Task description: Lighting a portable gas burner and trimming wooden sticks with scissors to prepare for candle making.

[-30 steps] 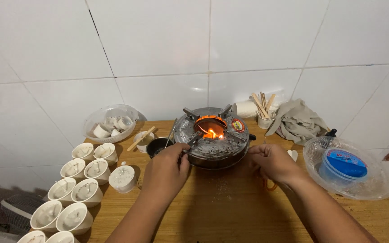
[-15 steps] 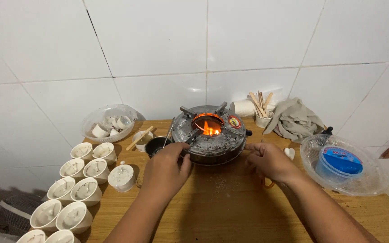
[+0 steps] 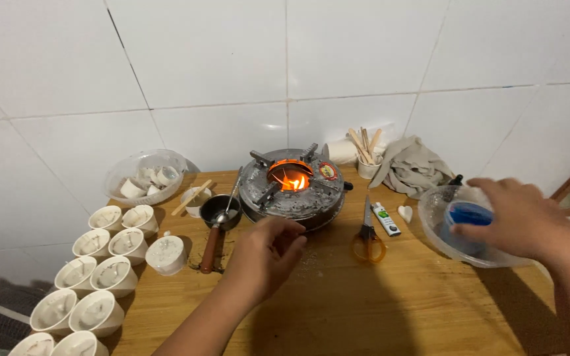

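Your left hand [image 3: 265,254] hovers centre frame, fingers loosely curled, empty, just short of lit stove [image 3: 295,188], clear of flame. Your right hand [image 3: 519,217], fingers spread, reaches over clear bowl [image 3: 440,221] holding blue lid [image 3: 468,214], right frame.

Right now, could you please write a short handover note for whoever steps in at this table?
Left hand: empty, open, hovering just in front of the lit stove.
Right hand: open, over the clear bowl holding a blue container; contact unclear.
Small dark pan with a spoon sits left of the stove; scissors lie to its right.
Done: white cups at the left look filled.
Left: flame burning, nothing on it.
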